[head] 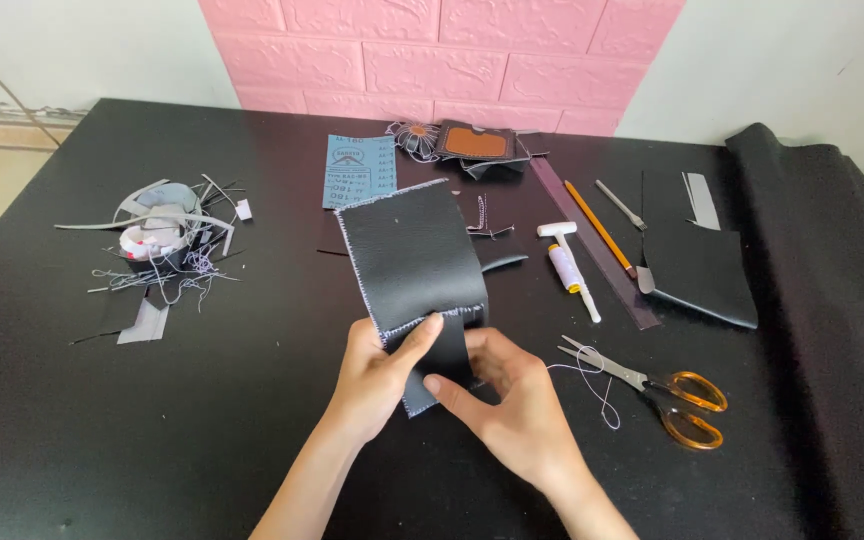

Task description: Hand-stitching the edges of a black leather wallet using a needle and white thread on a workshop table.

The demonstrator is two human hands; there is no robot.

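two bare hands at the near middle of a black table (152, 430), both on one folded black leather piece (412, 260) with white stitching along its edges. the piece is lifted off the table, its upper flap standing up and away from the person.

- left hand (377, 375): thumb laid across the stitched lower edge, fingers behind it, pinching the piece.
- right hand (507, 400): forefinger and thumb pinching the lower corner of the same piece, just beside the left thumb.
- white thread (592, 375): a loose length running from near the right hand toward the scissors.
- scissors (667, 395): orange handles, lying flat, near the right hand.
- thread spool with white handle tool (567, 265): right of the leather piece.
- pencil (600, 228) and dark ruler (592, 245): lying side by side, slantwise.
- black leather sheet (697, 265): far right, flat.
- blue printed paper (359, 170): behind the held piece.
- small dark wallet with brown panel (474, 145): near the pink wall (432, 50).
- heap of scraps and threads (162, 245): well apart, left side.
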